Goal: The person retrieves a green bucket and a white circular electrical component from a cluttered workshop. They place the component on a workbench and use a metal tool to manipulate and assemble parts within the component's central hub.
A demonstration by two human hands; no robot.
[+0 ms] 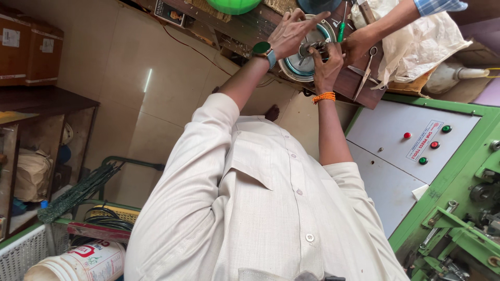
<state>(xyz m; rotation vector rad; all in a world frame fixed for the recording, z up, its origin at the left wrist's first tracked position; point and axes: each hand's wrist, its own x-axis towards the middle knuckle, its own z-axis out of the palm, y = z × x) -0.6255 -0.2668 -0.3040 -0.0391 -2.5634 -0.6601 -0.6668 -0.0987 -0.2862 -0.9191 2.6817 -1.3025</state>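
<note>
Working a round metal motor housing (304, 60) on the wooden surface (359, 86), the left hand (294, 32) rests spread over its rim while the right hand (327, 61) pinches its central shaft; a co-worker's hand (359, 46) steadies a green screwdriver (341, 28) alongside.

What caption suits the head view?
Left hand and right hand handle a round metal part; another person's hand holds a green screwdriver.

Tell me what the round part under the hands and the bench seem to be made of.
Round part: probably metal, with a shiny silver rim and reflections. Bench: seems wood, dark brown, dull and worn. Left hand and right hand rest on the part.
</note>
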